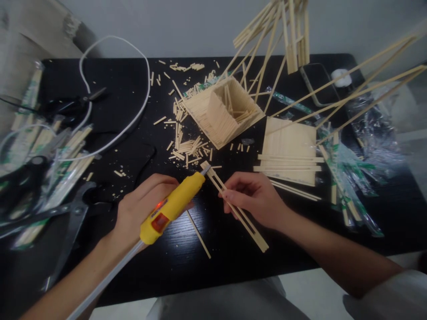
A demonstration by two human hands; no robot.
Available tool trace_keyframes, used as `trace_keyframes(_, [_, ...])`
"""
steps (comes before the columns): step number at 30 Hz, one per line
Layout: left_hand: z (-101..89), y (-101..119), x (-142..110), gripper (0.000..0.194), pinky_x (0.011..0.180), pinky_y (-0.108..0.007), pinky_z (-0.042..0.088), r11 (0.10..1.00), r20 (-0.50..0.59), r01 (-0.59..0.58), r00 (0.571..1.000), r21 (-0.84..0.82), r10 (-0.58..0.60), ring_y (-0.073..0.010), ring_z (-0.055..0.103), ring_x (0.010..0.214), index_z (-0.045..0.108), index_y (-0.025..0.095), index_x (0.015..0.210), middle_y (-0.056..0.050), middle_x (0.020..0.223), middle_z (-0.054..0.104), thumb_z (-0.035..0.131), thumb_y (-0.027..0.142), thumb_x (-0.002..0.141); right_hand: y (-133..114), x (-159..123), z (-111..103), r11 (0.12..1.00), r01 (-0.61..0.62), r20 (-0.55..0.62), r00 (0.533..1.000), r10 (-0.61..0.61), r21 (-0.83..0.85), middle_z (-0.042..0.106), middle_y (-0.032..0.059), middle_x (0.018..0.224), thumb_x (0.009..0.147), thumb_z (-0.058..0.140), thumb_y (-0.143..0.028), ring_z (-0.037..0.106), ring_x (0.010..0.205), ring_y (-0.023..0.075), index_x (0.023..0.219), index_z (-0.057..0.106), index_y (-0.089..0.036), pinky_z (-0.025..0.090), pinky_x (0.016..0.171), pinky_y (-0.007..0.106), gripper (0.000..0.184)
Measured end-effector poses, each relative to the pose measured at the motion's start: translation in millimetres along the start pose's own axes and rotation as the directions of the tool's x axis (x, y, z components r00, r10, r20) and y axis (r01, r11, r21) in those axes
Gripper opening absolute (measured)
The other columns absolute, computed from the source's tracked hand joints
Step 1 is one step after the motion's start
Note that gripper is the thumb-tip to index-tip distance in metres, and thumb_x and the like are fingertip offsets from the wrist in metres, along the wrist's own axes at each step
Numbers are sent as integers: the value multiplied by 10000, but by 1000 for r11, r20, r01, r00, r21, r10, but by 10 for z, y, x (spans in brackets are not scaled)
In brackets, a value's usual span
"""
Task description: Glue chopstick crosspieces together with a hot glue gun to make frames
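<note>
My left hand [142, 209] is wrapped round a yellow hot glue gun [173, 205] with a glue stick sticking out of its back end. The gun's nozzle touches the top end of a small frame of joined wooden sticks [233, 206]. My right hand [255, 195] pinches that frame near its middle, just above the black table [216, 258]. A single loose stick [198, 234] lies on the table below the gun.
A box-shaped stick model [222, 111] stands behind, with cut stick pieces [187, 149] scattered beside it and a flat stick panel [288, 149] to its right. Long stick frames [363, 84] rise overhead. Scissors [71, 213], a white cable [140, 106], chopstick wrappers [347, 178] and a phone [315, 84] lie around.
</note>
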State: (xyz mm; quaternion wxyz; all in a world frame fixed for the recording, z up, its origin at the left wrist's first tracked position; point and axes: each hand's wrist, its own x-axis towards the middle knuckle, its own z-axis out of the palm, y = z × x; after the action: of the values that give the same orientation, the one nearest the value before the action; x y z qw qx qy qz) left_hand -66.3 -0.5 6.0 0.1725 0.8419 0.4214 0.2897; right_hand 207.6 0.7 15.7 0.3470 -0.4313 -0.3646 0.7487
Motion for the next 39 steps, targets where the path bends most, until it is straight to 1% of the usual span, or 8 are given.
trace_keyframes(5, [-2,29,-20,159,682,-230,586,998,86,-29,996,-47,33,-145,752,846,689,229,1108,-29,1084,730,750,320,994,18,-4,-11,1000,13,17,1000,-13,-10,734,-23,620,808,919,-351,607,448,74,803,720,-172,442,429,161,268])
trace_keyframes(11, [-32,-26,13,154,761,-303,633,999,-12,41,999,-36,-41,-188,749,892,693,249,1102,-37,1075,737,750,329,984,-2,-6,-17,999,22,21,1000,-21,-36,730,-19,616,803,920,-340,598,451,76,791,714,-176,437,437,171,264])
trace_keyframes(16, [-64,-51,28,199,700,-276,624,1000,-21,-26,999,16,26,-164,744,820,714,273,1080,6,1030,749,812,356,928,9,-7,-14,999,41,23,999,-40,-32,731,-16,622,818,903,-321,594,454,78,791,715,-175,431,438,177,239])
trace_keyframes(19, [-74,-25,32,151,714,-295,616,999,-119,39,992,20,-36,-171,738,839,701,262,1063,-4,1028,745,767,361,971,11,-7,-15,999,41,31,999,-40,-24,728,-19,619,810,908,-311,591,452,76,794,716,-175,425,435,174,236])
trace_keyframes(22, [-74,2,41,159,737,-294,608,999,-93,51,994,7,-50,-166,728,845,692,258,1057,-5,1021,732,745,393,992,5,-11,-14,999,33,29,999,-32,-27,728,-20,617,801,914,-316,589,454,77,791,718,-174,419,433,175,243])
trace_keyframes(28, [-70,59,71,159,724,-268,586,1000,-82,23,996,-3,-23,-151,719,833,702,237,1053,-5,1020,741,785,342,966,14,-15,-14,997,44,27,999,-42,-56,719,-20,618,813,911,-343,578,456,79,794,714,-176,409,426,178,259])
trace_keyframes(35, [-77,74,24,144,773,-312,618,998,-1,39,999,-51,-39,-174,736,886,694,261,1111,-25,1075,727,748,329,996,22,-12,-26,997,42,25,999,-40,-69,721,-21,616,808,917,-339,578,450,79,797,717,-178,416,424,177,257])
trace_keyframes(39, [-62,26,22,134,737,-323,625,999,-27,39,999,-12,-39,-185,737,880,695,270,1102,-29,1065,733,744,333,994,19,-12,-14,996,32,6,999,-31,-87,717,-23,607,800,918,-327,570,446,80,782,721,-180,414,422,180,246])
